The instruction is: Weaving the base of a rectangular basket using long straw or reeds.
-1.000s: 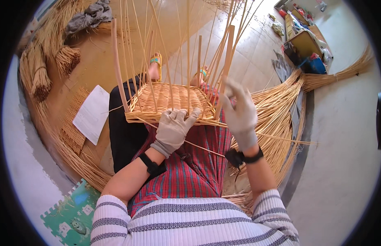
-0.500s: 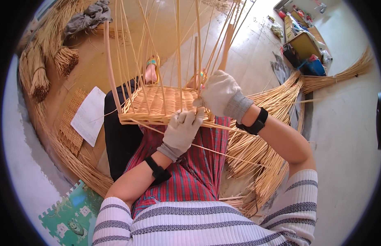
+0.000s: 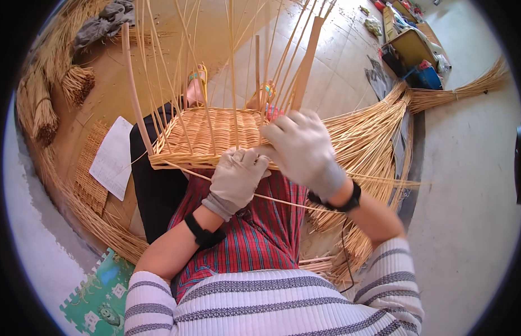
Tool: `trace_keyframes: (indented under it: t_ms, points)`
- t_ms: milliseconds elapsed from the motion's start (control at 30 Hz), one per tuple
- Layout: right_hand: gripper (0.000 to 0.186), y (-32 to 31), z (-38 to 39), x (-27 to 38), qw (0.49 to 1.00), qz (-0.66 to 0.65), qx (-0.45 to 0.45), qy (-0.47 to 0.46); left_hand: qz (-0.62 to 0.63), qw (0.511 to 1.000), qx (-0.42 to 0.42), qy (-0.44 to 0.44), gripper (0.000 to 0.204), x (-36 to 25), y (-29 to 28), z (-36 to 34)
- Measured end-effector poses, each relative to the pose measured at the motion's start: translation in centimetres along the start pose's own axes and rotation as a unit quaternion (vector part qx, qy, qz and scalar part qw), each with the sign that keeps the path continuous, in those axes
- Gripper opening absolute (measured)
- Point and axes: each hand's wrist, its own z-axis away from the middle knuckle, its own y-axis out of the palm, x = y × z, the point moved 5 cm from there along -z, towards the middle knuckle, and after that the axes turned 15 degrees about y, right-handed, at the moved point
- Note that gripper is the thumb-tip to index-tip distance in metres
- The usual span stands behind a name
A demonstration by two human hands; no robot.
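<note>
The unfinished woven basket [image 3: 215,133] is sitting at the centre of the frame, its flat base showing and its thin upright stakes rising toward the top edge. Thicker posts are standing at its corners, including a pale post [image 3: 134,92] at left and a broad post [image 3: 310,61] at right. The gloved left hand [image 3: 236,176] is clamping the basket's near edge, fingers curled over it. The gloved right hand [image 3: 301,148] is bending in just beside it, at the near right corner; blur is hiding its grip, so what it is holding cannot be told. A thin strand [image 3: 283,201] is slanting rightward below both hands, over a red plaid cloth [image 3: 232,241]. Loose straw [image 3: 367,148] is lying right of centre; a white paper sheet [image 3: 112,159] is resting partly over a woven mat [image 3: 90,182] at left.
</note>
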Motion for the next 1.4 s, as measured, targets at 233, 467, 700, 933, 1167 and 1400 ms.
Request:
trace_keyframes:
  t_ms: [233, 467, 700, 933, 1167, 1400]
  points:
    - [0.044, 2.2, 8.8, -6.6, 0.752, -0.439, 0.018, 0.491, 0.055, 0.995, -0.058, -0.052, 0.046, 0.9, -0.1, 0.3]
    - [0.088, 1.4, -4.7, -6.7, 0.929, -0.355, -0.026, 0.104, -0.064, 0.992, 0.084, -0.075, 0.069, 0.4, 0.9, 1.1]
    - [0.108, -1.3, -3.7, -2.1, 0.92, -0.323, -0.105, 0.195, -0.036, 0.996, 0.05, -0.069, 0.051, 0.7, -0.3, 0.2]
    - [0.071, 5.0, 4.6, -3.2, 0.996, 0.039, 0.068, 0.047, -0.128, 0.987, 0.051, -0.089, 0.03, 1.7, -1.7, -1.3]
    - [0.046, 6.6, 4.0, -4.9, 0.994, -0.011, 0.111, 0.009, -0.104, 0.994, 0.032, 0.008, 0.025, 1.9, -1.0, -1.9]
    - [0.035, 5.3, 6.1, -4.3, 0.991, -0.085, 0.061, 0.083, 0.108, 0.98, -0.069, -0.154, 0.07, 1.8, -1.9, -1.9]
